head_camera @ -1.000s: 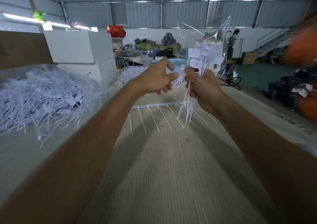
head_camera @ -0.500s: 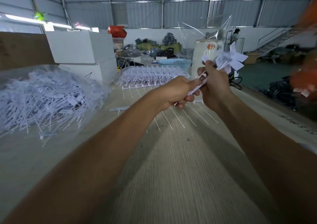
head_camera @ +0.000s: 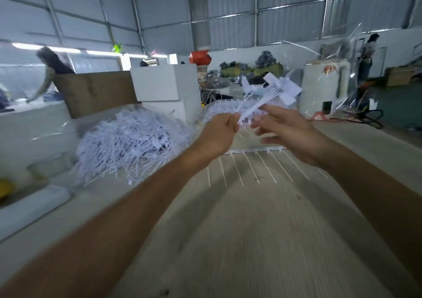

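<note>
Where left hand point(head_camera: 219, 135) grips, tag stems point(head_camera: 254, 108) vanish.

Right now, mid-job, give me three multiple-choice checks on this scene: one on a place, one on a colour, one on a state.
1. Where does the loose pile of ties lie?
A) left of the left hand
B) right of the right hand
C) on the floor

2. What colour is the bundle of ties?
A) red
B) white
C) black

3. How is the right hand?
A) gripping the bundle
B) curled in a fist
C) open, fingers spread

Answers:
1 A: the pile sits out beyond the left hand's side.
2 B: stems and tags are both white.
3 C: its fingers are straight and apart beside the bundle of ties, which the left hand pinches.
</note>
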The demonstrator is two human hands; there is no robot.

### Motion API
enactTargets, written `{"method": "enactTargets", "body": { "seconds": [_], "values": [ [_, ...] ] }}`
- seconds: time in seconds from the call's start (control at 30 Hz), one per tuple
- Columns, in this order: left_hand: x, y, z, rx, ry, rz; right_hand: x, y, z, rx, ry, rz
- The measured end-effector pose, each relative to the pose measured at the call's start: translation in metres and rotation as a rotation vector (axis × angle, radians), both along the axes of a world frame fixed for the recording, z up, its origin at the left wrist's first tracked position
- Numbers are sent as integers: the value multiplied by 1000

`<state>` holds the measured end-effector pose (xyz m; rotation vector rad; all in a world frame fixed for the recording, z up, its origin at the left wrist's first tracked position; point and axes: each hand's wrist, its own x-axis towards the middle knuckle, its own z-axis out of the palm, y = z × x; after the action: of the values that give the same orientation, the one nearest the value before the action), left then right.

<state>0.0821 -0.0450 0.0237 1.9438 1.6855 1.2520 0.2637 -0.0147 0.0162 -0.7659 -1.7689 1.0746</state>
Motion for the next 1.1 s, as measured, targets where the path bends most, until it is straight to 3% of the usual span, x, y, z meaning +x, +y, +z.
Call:
{"method": "enactTargets", "body": {
  "seconds": [0.07,0.13,0.3,0.47,0.73,0.87,1.0,1.1],
  "values": [
    [-44,-18,-7,42,46,121,-8,-5,-6,89,-243,41],
    [-90,-38,-17,48,88,247,-14,-6,-8,140,-350,63],
    [-195,-82,-53,-59,29,518,-12,4,-10,175,-376,23],
    [-260,-104,-79,-214,-69,643,-5,12,-17,126,-329,0],
    [-253,-80,-77,-343,98,605,-12,9,-16,226,-371,45],
    [-236,-61,-61,-369,19,594,-12,11,-19,236,-404,58],
    [-222,-42,-48,-457,-252,572,-15,15,-20,286,-438,23],
    [-214,-33,-46,-505,-280,503,-19,14,-20,308,-471,42]
  ]
}}
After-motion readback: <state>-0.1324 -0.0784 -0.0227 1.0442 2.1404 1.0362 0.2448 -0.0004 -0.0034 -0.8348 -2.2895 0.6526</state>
